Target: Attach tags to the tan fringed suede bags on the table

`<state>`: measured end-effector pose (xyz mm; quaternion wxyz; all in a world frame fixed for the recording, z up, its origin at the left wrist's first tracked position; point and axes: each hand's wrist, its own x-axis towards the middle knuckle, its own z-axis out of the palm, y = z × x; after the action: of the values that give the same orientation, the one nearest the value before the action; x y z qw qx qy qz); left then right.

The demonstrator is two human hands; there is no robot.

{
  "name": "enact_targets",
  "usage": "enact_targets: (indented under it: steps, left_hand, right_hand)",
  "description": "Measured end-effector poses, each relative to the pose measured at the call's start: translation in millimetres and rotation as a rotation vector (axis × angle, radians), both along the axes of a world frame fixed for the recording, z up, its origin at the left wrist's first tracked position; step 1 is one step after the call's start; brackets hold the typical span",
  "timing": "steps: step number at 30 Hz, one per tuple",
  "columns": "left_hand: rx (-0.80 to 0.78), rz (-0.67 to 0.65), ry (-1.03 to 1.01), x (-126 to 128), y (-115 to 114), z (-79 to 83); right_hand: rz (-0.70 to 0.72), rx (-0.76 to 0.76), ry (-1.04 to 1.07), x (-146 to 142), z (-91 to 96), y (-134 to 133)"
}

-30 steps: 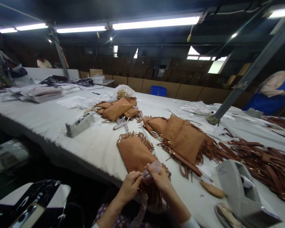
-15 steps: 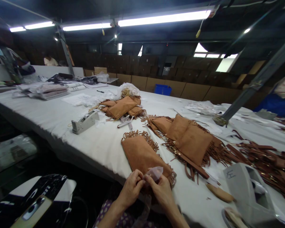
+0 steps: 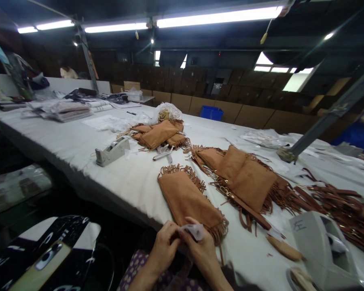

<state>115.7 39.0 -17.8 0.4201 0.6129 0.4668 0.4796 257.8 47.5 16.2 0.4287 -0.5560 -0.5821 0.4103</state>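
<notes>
A crumpled strip of translucent plastic film (image 3: 193, 232) is pinched between my two hands at the table's near edge. My left hand (image 3: 166, 243) has its thumb and fingers pressed together at the film's left end. My right hand (image 3: 200, 246) is closed around the film, which bulges out above its fingers. Just beyond both hands lies a tan fringed bag (image 3: 186, 198), flat on the white cloth. Its near end is partly behind my right hand. What lies beneath my hands is too dim to make out.
More fringed bags (image 3: 245, 176) are piled to the right, another pile (image 3: 159, 135) further back. Brown straps (image 3: 336, 202) lie at the far right. One grey tape dispenser (image 3: 113, 151) stands left, a larger one (image 3: 324, 246) at right. A metal post (image 3: 327, 117) rises from the table.
The film stood up as a pointed flap and is now lower and more bunched between my fingers. Both hands have shifted slightly, and the whole view has swung a little. The bags stay put.
</notes>
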Motion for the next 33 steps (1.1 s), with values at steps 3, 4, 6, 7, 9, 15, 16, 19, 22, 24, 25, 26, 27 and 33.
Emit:
enact_targets:
  steps: [3,4,6,7,9,15,16,19,22,24,25,26,27,33]
  left_hand:
    - [-0.159,0.018,-0.202,-3.8,-4.2,-6.6]
    - [-0.261,0.050,-0.296,-6.7,-6.6,-8.3]
    - [-0.514,0.093,-0.462,-14.3,-12.1,-9.5]
    - [-0.647,0.075,-0.522,-18.3,-15.0,-8.7]
    - [-0.875,-0.057,-0.597,-25.0,-20.3,-5.2]
    - [-0.912,-0.297,-0.559,-30.7,-25.1,-5.1]
    - [-0.883,-0.307,-0.549,-31.0,-24.4,-8.2]
    - [-0.816,-0.291,-0.539,-31.7,-21.6,-17.7]
    - [-0.775,-0.215,-0.549,-29.0,-18.9,-21.4]
    - [-0.748,-0.136,-0.541,-24.3,-17.3,-20.0]
    - [-0.734,-0.097,-0.533,-21.3,-16.4,-18.9]
    - [-0.720,-0.065,-0.524,-18.1,-15.4,-17.6]
    - [-0.705,-0.042,-0.514,-14.8,-14.1,-16.4]
    - [-0.728,0.095,-0.302,5.6,-11.2,0.3]
  right_hand:
    - [0.052,0.155,-0.157,-3.6,-16.0,-6.7]
    - [0.072,0.225,-0.190,-4.4,-21.3,-8.0]
    - [0.106,0.391,-0.244,-6.0,-30.7,-9.4]
    - [0.129,0.472,-0.273,-6.8,-34.3,-9.8]
    - [0.193,0.598,-0.340,-7.6,-38.4,-10.9]
    - [0.297,0.678,-0.603,7.8,-31.4,-16.9]
    - [0.282,0.656,-0.650,11.8,-30.6,-17.0]
    - [0.249,0.626,-0.726,19.9,-32.7,-14.8]
    - [0.233,0.640,-0.720,21.2,-37.4,-11.6]
    - [0.243,0.636,-0.694,20.6,-39.1,-10.3]
    - [0.251,0.629,-0.680,20.3,-39.4,-9.7]
    - [0.261,0.621,-0.666,20.3,-39.6,-9.1]
    - [0.269,0.614,-0.653,20.5,-39.6,-8.3]
    - [0.306,0.652,-0.537,26.6,-27.6,-7.7]
